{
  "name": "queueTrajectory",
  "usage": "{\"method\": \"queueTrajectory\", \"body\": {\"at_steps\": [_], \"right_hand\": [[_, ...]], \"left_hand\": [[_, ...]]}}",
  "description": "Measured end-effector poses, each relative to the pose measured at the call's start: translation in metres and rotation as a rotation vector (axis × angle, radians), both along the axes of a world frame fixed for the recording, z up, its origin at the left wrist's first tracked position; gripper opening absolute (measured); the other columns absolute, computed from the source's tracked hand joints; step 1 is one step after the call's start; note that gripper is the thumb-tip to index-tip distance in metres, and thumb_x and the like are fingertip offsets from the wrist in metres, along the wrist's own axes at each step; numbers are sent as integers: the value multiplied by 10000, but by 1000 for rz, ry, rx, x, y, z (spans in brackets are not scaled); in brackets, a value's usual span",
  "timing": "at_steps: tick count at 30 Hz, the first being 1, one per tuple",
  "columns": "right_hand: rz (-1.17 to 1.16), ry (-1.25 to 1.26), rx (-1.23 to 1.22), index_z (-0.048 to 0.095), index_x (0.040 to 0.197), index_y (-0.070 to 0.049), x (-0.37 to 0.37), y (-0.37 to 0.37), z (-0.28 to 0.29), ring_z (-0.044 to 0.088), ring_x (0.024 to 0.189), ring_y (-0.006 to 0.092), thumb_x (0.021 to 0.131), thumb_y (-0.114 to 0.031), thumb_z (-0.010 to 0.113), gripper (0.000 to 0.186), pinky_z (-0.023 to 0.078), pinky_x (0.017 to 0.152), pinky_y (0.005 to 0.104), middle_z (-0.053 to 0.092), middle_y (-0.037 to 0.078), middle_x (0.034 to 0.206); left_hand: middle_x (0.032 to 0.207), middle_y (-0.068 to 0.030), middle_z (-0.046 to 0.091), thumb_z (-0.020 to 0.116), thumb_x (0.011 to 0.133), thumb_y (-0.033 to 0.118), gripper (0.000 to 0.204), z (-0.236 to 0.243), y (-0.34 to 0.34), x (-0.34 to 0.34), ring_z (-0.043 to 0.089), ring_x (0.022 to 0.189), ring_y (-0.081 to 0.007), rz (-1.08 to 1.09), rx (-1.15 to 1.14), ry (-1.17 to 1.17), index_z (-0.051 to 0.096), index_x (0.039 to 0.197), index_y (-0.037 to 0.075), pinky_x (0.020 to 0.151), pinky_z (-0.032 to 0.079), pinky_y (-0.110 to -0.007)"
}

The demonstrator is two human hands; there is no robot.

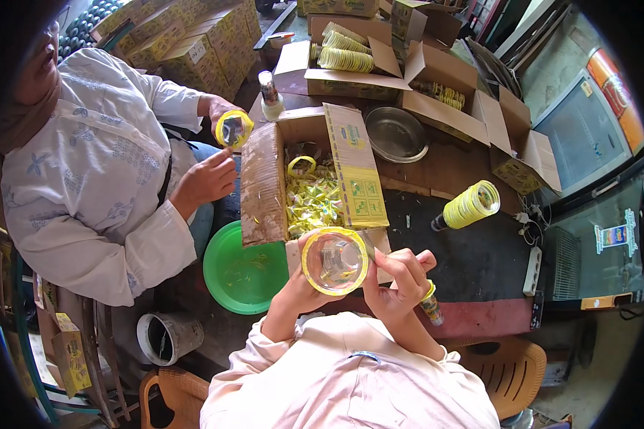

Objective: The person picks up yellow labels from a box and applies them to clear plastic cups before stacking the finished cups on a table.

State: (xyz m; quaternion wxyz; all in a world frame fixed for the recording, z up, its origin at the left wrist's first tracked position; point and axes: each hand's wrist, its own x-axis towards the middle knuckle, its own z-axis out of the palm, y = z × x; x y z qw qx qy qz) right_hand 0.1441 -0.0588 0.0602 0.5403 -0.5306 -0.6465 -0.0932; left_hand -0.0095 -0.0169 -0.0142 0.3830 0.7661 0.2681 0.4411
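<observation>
My left hand (293, 289) holds a clear plastic cup (334, 263) with a yellow band round its rim, its open top toward me. My right hand (397, 279) is closed at the cup's right rim, finger and thumb on a thin greyish piece (372, 252) that I cannot make out clearly. Beyond the cup, a cardboard box (261, 182) holds yellow and white scraps (311, 196) and a yellow ring. A small upright cup or bottle with a yellow top (431, 307) stands just right of my right hand, partly hidden by it.
A co-worker (93, 171) at the left holds a yellow-rimmed cup (232, 129). Around stand a green basin (229, 286), white bucket (170, 336), steel bowl (397, 121), bottle (270, 100), stacked cups (471, 206), open cartons (444, 111), power strip (532, 272) and glass-door cabinet (594, 250).
</observation>
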Motion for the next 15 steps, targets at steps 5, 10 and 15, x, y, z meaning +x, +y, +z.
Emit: {"method": "queueTrajectory", "body": {"at_steps": [5, 10, 15], "right_hand": [[17, -64, 21, 631, 821, -87, 5, 9, 3, 503, 517, 101, 651, -6, 702, 202, 257, 668, 278, 583, -17, 624], [7, -31, 30, 645, 838, -119, 6, 12, 4, 514, 528, 89, 646, -3, 710, 233, 247, 664, 275, 582, -38, 631], [8, -35, 42, 632, 847, -98, 11, 11, 2, 514, 522, 100, 649, 8, 702, 236, 253, 661, 271, 587, -25, 631]], "left_hand": [[1284, -171, 349, 812, 598, 187, 939, 3, 0, -1, 283, 1223, -337, -76, -17, -31, 257, 1331, -3, 1005, 286, -417], [1266, -142, 368, 785, 623, 137, 860, 5, 0, 1, 315, 1210, -292, -142, -325, -176, 287, 1311, 6, 1014, 265, -382], [1254, -119, 371, 770, 631, 123, 810, 7, -2, 3, 324, 1196, -265, -137, -399, -262, 318, 1295, 20, 1011, 264, -369]]}}
